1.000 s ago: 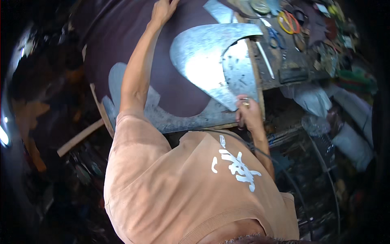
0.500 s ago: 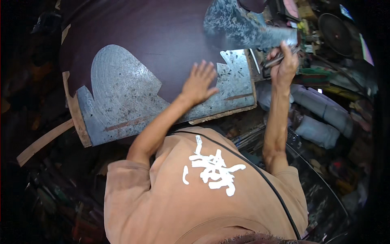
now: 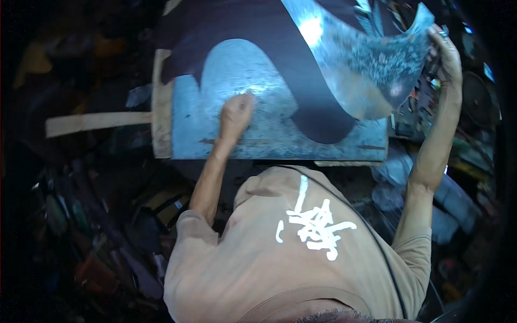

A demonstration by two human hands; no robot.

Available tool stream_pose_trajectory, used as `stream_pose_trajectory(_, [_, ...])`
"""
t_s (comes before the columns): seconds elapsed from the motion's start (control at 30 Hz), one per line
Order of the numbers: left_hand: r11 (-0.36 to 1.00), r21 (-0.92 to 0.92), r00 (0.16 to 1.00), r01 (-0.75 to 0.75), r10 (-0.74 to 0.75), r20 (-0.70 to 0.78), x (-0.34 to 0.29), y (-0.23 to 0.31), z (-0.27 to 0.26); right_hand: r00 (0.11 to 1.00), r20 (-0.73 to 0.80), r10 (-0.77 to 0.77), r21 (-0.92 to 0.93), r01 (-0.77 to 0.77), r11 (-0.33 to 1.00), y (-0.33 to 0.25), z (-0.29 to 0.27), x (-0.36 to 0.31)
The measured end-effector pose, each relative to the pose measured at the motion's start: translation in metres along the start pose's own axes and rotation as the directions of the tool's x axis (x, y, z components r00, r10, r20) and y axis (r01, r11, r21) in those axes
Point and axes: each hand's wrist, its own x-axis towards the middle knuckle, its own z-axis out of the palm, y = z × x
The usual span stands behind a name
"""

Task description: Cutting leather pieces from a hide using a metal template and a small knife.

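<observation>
From where I stand, a wooden strip (image 3: 99, 124) juts out past the left end of the metal-faced tabletop (image 3: 186, 124). The left hand (image 3: 237, 110) is over the bare metal, its fingers curled in loosely; I can't tell whether it presses down, though it may be there for balance. Beside it, the dark maroon sheet (image 3: 274, 37) lies flat, probably because the hard surface supports it evenly. Over its right side, the curved metal plate (image 3: 371, 64) tilts up, its lower edge perhaps just touching. At the far right, the right hand (image 3: 447, 59) has its fingers pinching the plate's narrow end, which likely offers an easier hold than the broad face.
</observation>
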Motion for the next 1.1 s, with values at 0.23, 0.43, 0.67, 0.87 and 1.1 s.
stream_pose_trajectory(0.23, [0.632, 0.529, 0.822, 0.566, -0.479, -0.308, 0.102, -0.126, -0.149, 0.942, -0.320, 0.105, -0.792, -0.327, 0.515, 0.212, 0.055, -0.039])
stream_pose_trajectory(0.43, [0.436, 0.714, 0.796, 0.548, -0.534, -0.285, 0.128, -0.132, -0.166, 0.824, -0.492, 0.281, -0.667, -0.564, 0.486, 0.273, 0.065, -0.066])
stream_pose_trajectory(0.67, [0.562, 0.679, 0.846, 0.472, -0.506, -0.169, 0.150, -0.190, -0.188, 0.877, -0.403, 0.261, -0.722, -0.480, 0.499, 0.277, 0.056, -0.035])
stream_pose_trajectory(0.87, [0.455, 0.717, 0.810, 0.528, -0.524, -0.263, 0.160, -0.145, -0.146, 0.975, -0.116, -0.190, -0.804, 0.020, 0.594, 0.260, 0.039, -0.048])
stream_pose_trajectory(1.1, [0.530, 0.644, 0.761, 0.552, -0.636, -0.127, 0.156, -0.175, -0.176, 0.982, -0.139, 0.125, -0.757, -0.187, 0.626, 0.256, 0.012, -0.059])
